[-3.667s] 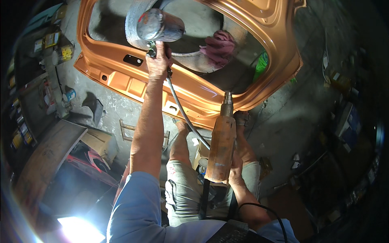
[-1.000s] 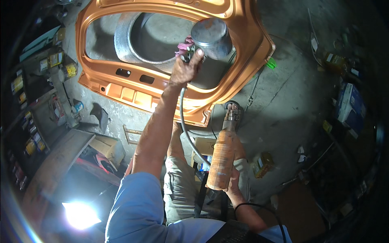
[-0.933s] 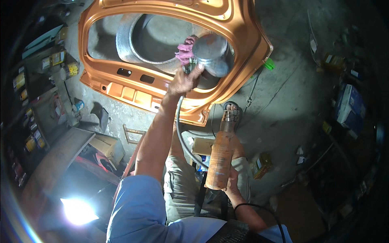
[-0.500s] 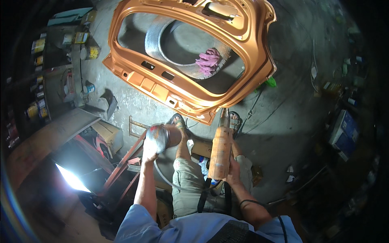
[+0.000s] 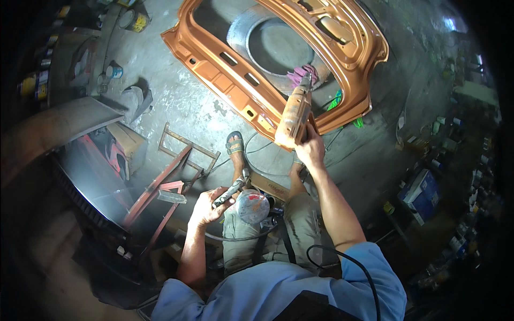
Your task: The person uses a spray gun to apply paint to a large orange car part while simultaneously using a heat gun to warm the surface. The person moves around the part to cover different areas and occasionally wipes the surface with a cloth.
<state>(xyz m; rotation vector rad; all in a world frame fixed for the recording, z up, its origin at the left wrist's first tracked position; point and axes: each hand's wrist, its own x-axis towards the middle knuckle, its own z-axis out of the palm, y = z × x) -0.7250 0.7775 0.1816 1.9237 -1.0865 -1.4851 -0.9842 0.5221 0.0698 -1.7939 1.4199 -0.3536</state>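
My left hand is closed round the handle of a spray gun over my lap. The gun's round, paint-smeared cup shows beside it, and a hose curves beneath. Stretched forward, my right hand grips a paint-stained orange heat gun with a metal nozzle. That nozzle points away from me, over the opening of an orange car tailgate. Whether it touches the panel I cannot tell. Beyond its tip, a pink cloth or glove lies on a tyre under the panel.
A rusty metal frame stands at my left, beside a dark panel that catches bright light. Tins stand at the far left. A blue box sits on the right, and a cardboard box lies between my legs.
My right hand has carried the heat gun forward over the tailgate. My left hand has turned the spray gun, bringing its cup toward my lap. The view has shifted and tilted.
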